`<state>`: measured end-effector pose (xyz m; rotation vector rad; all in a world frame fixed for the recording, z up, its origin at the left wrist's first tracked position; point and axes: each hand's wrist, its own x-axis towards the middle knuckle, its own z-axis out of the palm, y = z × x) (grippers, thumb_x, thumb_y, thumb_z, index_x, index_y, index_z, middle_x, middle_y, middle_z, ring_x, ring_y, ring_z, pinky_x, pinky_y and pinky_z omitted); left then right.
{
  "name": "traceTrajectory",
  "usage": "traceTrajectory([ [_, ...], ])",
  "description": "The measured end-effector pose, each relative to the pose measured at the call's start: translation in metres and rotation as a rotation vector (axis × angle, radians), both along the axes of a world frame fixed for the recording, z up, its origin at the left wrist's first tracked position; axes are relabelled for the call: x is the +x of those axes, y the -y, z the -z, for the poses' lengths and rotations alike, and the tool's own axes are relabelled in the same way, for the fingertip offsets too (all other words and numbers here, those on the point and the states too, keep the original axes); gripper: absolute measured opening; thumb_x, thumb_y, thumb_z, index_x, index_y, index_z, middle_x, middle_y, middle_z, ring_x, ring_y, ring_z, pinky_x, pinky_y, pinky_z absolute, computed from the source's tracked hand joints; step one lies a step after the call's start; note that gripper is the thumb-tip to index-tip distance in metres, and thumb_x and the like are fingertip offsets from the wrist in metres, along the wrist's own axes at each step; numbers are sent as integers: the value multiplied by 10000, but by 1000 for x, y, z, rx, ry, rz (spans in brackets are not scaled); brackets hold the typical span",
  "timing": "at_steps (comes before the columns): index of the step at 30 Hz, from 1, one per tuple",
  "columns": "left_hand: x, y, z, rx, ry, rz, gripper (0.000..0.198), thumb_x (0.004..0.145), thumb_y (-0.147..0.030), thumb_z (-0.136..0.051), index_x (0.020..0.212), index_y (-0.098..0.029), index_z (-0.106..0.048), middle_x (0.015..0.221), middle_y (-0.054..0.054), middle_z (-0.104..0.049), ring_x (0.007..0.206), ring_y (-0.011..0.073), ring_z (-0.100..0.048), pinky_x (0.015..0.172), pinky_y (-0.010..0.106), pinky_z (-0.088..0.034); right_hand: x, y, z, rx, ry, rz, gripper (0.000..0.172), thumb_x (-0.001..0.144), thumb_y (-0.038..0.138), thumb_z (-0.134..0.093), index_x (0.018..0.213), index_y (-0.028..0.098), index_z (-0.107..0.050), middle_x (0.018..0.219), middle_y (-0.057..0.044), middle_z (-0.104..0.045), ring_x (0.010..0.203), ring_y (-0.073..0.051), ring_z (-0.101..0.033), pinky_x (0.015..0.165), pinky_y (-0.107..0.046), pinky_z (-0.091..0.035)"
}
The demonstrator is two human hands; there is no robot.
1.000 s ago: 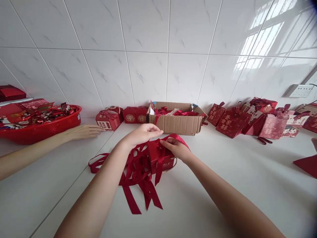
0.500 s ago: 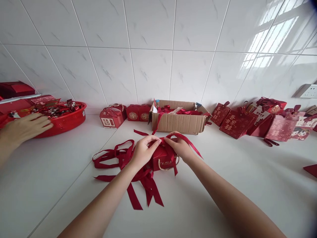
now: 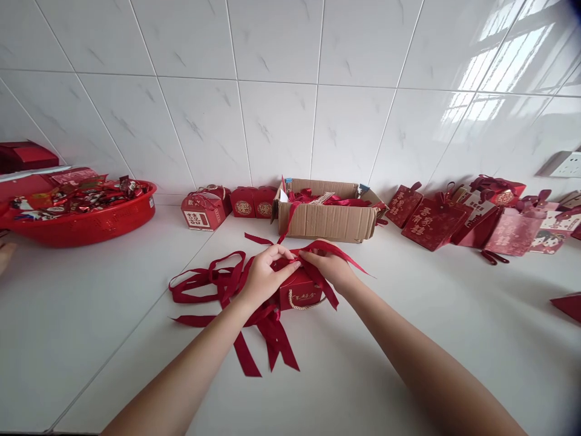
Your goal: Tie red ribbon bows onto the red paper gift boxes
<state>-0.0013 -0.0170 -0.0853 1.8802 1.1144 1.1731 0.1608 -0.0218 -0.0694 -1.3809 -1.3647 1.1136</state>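
Observation:
A small red gift box [image 3: 300, 293] with gold lettering and a twisted rope handle stands on the white counter between my hands. Above its top, my left hand [image 3: 267, 272] pinches a dark red ribbon [image 3: 323, 283] between thumb and fingers. From the other side my right hand [image 3: 331, 263] grips the same ribbon, whose ends trail out to the right and down the box front. My fingers partly cover the spot where the ribbon crosses. More loose red ribbons [image 3: 193, 287] lie in loops left of the box and under my left wrist.
Behind stands an open cardboard box [image 3: 324, 222] of ribbons. A red basin [image 3: 104, 230] of wrapped sweets is at left, with a co-worker's fingertips [image 3: 4, 254] at the frame edge. Small red boxes [image 3: 204, 212] and several decorated gift bags [image 3: 436, 224] line the tiled wall.
The co-worker's hand has drawn back from the basin to the left edge. My hands stay on the ribbon, and its hanging end has swung right across the box front.

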Motion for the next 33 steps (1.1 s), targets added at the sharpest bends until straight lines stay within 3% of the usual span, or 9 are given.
traceTrajectory([
  [5,1,2,0,39,16,-3,164,773,-349,-616,765,-198,-551,839,20,-649,835,165,-622,785,302,-505,-1,1,0,-19,-98,-19,195,699,367,-657,738,206,-555,678,-15,-655,591,-167,-619,471,-248,-456],
  [20,1,3,4,100,72,18,126,760,-272,-642,702,-195,-561,773,7,-650,797,152,-625,794,300,-508,3,-5,4,68,-144,-127,156,686,338,-677,683,185,-648,710,-28,-671,659,-157,-623,579,-252,-491],
  [26,1,3,7,94,101,37,120,752,-240,-660,692,-187,-570,793,13,-660,831,152,-630,807,296,-503,4,-4,3,129,-85,-71,257,623,390,-718,693,187,-579,683,-3,-610,606,-135,-568,515,-238,-439],
  [33,2,3,6,60,111,40,138,730,-238,-691,667,-185,-580,817,19,-679,865,160,-641,821,298,-505,6,-18,17,127,-99,125,398,575,444,-733,647,215,-416,611,48,-506,569,-118,-470,501,-240,-342],
])
